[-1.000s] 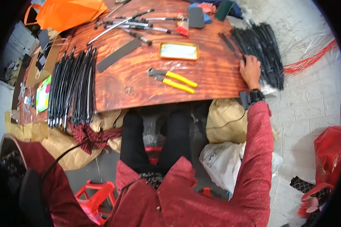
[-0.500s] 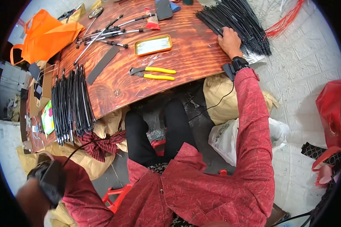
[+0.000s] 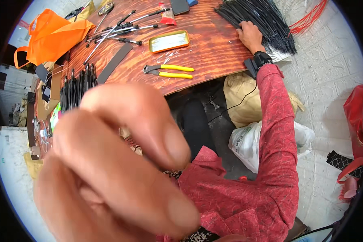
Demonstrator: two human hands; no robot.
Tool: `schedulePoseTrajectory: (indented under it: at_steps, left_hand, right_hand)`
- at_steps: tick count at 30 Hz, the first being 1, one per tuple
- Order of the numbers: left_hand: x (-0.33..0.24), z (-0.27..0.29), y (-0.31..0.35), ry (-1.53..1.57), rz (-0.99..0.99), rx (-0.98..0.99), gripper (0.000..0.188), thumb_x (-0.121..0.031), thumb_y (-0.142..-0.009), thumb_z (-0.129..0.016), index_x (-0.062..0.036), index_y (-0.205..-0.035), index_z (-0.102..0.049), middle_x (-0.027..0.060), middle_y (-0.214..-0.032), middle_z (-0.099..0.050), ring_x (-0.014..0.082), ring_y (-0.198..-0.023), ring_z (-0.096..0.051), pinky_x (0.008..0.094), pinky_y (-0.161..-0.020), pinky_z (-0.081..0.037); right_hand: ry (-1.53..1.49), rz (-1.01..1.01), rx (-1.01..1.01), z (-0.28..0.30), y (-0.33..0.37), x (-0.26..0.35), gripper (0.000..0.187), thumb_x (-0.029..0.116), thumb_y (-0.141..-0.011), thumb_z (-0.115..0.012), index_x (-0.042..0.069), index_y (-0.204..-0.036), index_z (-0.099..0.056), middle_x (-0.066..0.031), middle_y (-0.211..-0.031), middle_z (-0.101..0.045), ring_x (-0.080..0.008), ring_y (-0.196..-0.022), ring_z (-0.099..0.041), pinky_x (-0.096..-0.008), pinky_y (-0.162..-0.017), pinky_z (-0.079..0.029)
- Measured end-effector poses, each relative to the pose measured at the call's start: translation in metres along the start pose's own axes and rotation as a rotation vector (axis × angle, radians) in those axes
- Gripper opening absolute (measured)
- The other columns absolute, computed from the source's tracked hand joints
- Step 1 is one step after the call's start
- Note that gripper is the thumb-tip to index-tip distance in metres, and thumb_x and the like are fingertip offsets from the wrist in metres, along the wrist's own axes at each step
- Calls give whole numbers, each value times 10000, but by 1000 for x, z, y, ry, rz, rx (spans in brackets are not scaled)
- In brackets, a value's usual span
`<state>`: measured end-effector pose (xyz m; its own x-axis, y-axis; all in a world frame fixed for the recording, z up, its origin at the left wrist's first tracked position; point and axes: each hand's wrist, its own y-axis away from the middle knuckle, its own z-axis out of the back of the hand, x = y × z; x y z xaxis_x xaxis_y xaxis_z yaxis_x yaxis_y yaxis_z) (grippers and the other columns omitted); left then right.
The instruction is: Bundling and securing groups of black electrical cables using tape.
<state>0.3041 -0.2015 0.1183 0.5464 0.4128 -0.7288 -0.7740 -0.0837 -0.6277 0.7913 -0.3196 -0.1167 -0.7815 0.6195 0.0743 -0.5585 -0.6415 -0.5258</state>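
Observation:
My left hand (image 3: 117, 161) looms large and blurred at the lower left, close to the camera. Its fingers are loosely bent with gaps between them, and nothing shows in them. It covers my left forearm and part of my lap. Far right on the table, my right hand (image 3: 251, 37) lies at the near edge of a fanned pile of thin black rods (image 3: 266, 24). Its fingers curl down onto the rods, with the tips partly hidden. Yellow-handled end-cutting pliers (image 3: 175, 75) lie left of it. Behind them is an orange-rimmed tin (image 3: 169, 41) of thin white pieces.
On the wooden table (image 3: 209, 48) lie black-and-silver rods (image 3: 117, 32), a dark flat strip (image 3: 115, 62) and a second black rod bundle (image 3: 77, 84), partly covered. An orange bag (image 3: 54, 36) sits at the left corner. Below stand a tan sack (image 3: 240, 97) and white plastic bag (image 3: 246, 143).
My left hand has swung from the lower left edge up and right across the view, close to the camera. The view has shifted slightly. My right hand remains at the black rods.

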Motion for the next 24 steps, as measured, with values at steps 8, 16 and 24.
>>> schedulePoseTrajectory:
  at_steps: [8, 16, 24]
  left_hand:
    - [-10, 8, 18, 96, -5, -19, 358, -203, -934, -622, -99, -1274, -585, 95, -966, -635, 256, -836, -584, 384, -844, -455]
    - [-19, 3, 28, 217, -30, -9, 313, -172, -928, -639, -89, -1227, -595, 109, -938, -646, 254, -775, -603, 378, -766, -485]
    - [-10, -9, 38, 359, -92, -36, 270, -140, -921, -656, -78, -1179, -604, 123, -909, -658, 252, -715, -621, 371, -688, -515]
  right_hand:
    - [-35, -50, 57, -2, 4, -3, 339, 319, -926, -634, 116, -1197, -625, -138, -1120, -649, -379, -1038, -625, -507, -850, -516]
    - [-22, -60, 74, 1, 6, -3, 334, 322, -935, -628, 123, -1203, -619, -129, -1122, -648, -373, -1046, -622, -503, -857, -513]
    - [-52, 3, 15, -6, -2, -11, 290, 339, -918, -644, 115, -1101, -656, -135, -1064, -664, -379, -1005, -638, -492, -835, -519]
